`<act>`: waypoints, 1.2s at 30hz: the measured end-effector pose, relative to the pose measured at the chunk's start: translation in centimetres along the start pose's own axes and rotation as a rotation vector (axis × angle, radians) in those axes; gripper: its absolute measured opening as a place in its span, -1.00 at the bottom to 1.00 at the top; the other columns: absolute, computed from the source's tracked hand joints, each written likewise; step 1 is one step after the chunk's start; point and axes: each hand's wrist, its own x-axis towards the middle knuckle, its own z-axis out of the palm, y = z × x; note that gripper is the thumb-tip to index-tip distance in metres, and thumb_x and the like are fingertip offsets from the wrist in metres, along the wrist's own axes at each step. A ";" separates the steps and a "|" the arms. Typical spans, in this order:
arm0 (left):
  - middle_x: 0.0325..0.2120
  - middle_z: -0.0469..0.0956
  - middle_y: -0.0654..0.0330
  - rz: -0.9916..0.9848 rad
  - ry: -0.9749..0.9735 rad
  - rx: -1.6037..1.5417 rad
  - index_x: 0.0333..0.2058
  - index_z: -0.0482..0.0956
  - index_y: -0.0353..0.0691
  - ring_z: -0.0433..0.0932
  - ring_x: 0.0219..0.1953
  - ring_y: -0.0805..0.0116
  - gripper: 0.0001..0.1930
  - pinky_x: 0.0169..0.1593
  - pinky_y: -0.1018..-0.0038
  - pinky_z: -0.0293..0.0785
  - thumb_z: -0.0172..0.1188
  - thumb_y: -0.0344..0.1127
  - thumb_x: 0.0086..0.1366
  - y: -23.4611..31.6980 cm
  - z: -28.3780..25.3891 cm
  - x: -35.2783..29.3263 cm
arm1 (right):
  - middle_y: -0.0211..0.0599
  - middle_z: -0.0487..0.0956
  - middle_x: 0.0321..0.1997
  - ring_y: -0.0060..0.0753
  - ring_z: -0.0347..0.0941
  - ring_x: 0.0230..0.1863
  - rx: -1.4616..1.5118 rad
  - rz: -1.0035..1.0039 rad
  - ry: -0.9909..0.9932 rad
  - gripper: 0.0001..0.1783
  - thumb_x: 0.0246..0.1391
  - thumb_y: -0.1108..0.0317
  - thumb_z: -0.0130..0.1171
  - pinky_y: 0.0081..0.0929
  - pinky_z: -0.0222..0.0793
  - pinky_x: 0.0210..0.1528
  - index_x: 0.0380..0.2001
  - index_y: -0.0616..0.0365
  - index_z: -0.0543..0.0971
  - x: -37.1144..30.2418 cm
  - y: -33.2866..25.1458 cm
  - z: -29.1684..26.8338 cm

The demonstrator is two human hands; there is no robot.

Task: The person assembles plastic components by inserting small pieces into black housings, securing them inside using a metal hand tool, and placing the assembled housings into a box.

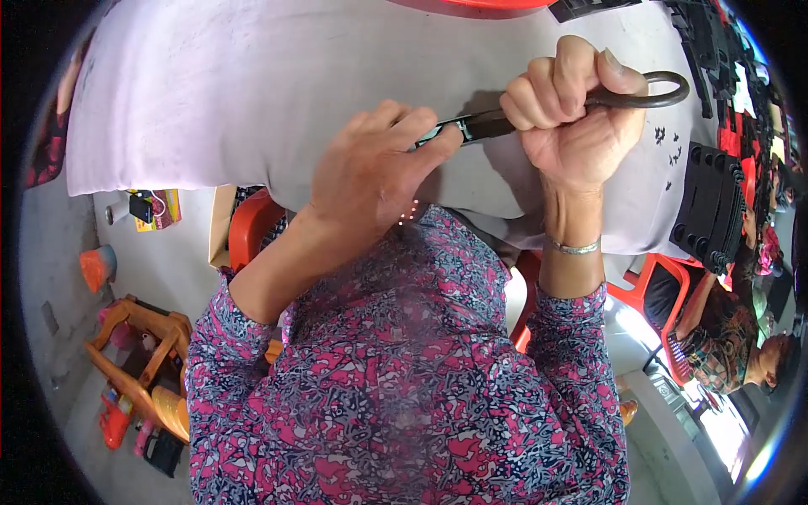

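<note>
Above the pale cloth, my right hand (572, 118) is closed around the handles of dark metal scissors (669, 99); one rounded handle loop sticks out to the right of the fist. The blades point left toward my other hand. A small black piece with teal edging (488, 125) is pinched by my left hand (370, 168), between thumb and fingers. Where the blades meet this piece, the fingers partly cover it, so I cannot tell exactly how they touch. Small black scraps (661, 135) lie on the cloth right of my right wrist.
The pale cloth (210, 93) covers the table. A red basin's rim (471, 7) shows at its far edge. Black molded parts (711, 202) are stacked on the right, near another person (724, 345). A wooden rocking toy (151, 353) stands on the floor at left.
</note>
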 end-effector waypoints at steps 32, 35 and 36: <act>-0.24 0.47 0.29 -0.004 0.018 -0.038 -0.11 0.59 -0.06 0.47 -0.25 0.23 -0.61 -0.24 0.36 0.51 0.18 -0.45 0.00 0.5 -0.5 0.0 | -0.56 0.06 -0.78 -0.62 -0.22 -0.72 0.083 -0.036 -0.027 -0.54 0.16 0.00 -0.07 -0.52 -0.27 -0.62 -0.70 0.03 0.22 -0.4 0.6 -1.2; -0.29 0.42 0.27 0.050 0.054 -0.001 -0.12 0.56 -0.12 0.44 -0.28 0.26 -0.64 -0.23 0.38 0.48 0.16 -0.41 0.02 0.3 -0.2 0.3 | -0.56 0.06 -0.78 -0.62 -0.22 -0.72 0.118 -0.036 -0.031 -0.54 0.16 0.00 -0.08 -0.52 -0.27 -0.62 -0.69 0.02 0.22 -0.2 0.5 -1.3; -0.29 0.42 0.27 0.053 0.053 0.003 -0.12 0.56 -0.12 0.44 -0.28 0.26 -0.64 -0.23 0.38 0.48 0.16 -0.41 0.02 0.2 -0.2 0.3 | -0.56 0.05 -0.78 -0.61 -0.22 -0.72 0.099 -0.042 -0.035 -0.54 0.16 0.01 -0.08 -0.52 -0.27 -0.62 -0.69 0.02 0.22 -0.1 0.6 -1.2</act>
